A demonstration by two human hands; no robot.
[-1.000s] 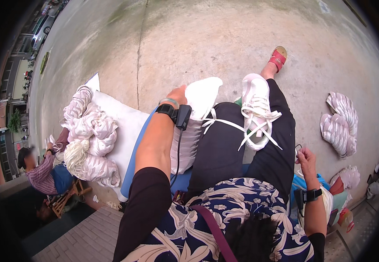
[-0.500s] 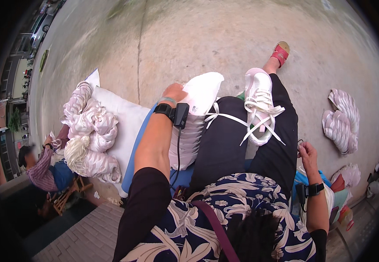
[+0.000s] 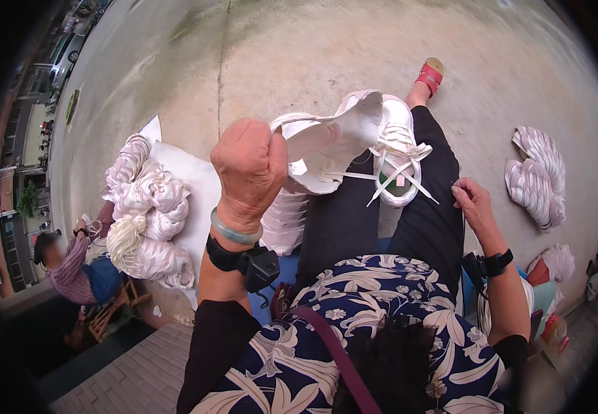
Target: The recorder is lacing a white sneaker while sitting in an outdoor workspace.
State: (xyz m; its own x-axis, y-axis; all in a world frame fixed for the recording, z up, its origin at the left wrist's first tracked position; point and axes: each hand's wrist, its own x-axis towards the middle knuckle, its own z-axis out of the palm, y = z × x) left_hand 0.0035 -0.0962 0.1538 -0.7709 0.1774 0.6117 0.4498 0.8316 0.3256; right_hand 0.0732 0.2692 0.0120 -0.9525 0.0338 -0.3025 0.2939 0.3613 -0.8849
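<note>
My left hand (image 3: 247, 165) is raised and closed in a fist on the edge of a white shoe upper (image 3: 364, 127), which hangs open beside it and shows its inside. A laced white sneaker (image 3: 397, 131) lies between my thighs, its toe pointing away and its lace ends loose. A white lace stretches from the upper toward the sneaker. Over my right thigh, my right hand (image 3: 475, 203) is closed in a pinch; what its fingertips hold is too small to make out. Below the raised upper, a stack of pale pink-white uppers (image 3: 285, 224) rests beside my left thigh.
Bundles of uppers (image 3: 151, 207) and a hank of cream laces (image 3: 126, 238) lie on a white sheet (image 3: 199, 176) at left. More stacked uppers (image 3: 537, 179) lie on the concrete at right. Another person (image 3: 75, 276) sits at far left. Bags (image 3: 544, 297) stand at my right.
My left hand has lifted the white upper off the stack and up toward me, opening it out. My right hand has risen slightly and moved left over my thigh.
</note>
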